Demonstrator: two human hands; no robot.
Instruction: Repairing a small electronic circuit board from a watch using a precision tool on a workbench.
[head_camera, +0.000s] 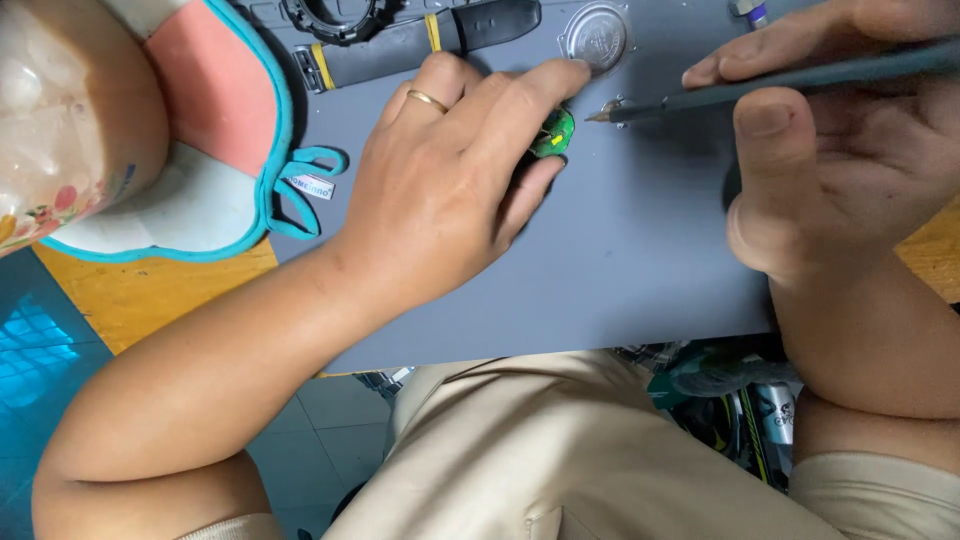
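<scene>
The left hand (440, 180) pinches a small green circuit board (553, 132) against the grey mat (640, 260) near the surface's far edge. The right hand (830, 170) grips a dark screwdriver (760, 85), tip just beside the board, below a round metal case back (597, 37).

circuit board (553, 132) on mat (640, 260), case back (597, 36) behind, strap (420, 42) left

The left hand (440, 190) lay palm down, forearm running in from seven o'clock, fingers stretched toward one o'clock, index tip and thumb pinched close together. The right hand (830, 150) sat at three o'clock, palm turned up and inward, thumb raised, fingers curled in a pen-like grip pointing toward nine o'clock
</scene>
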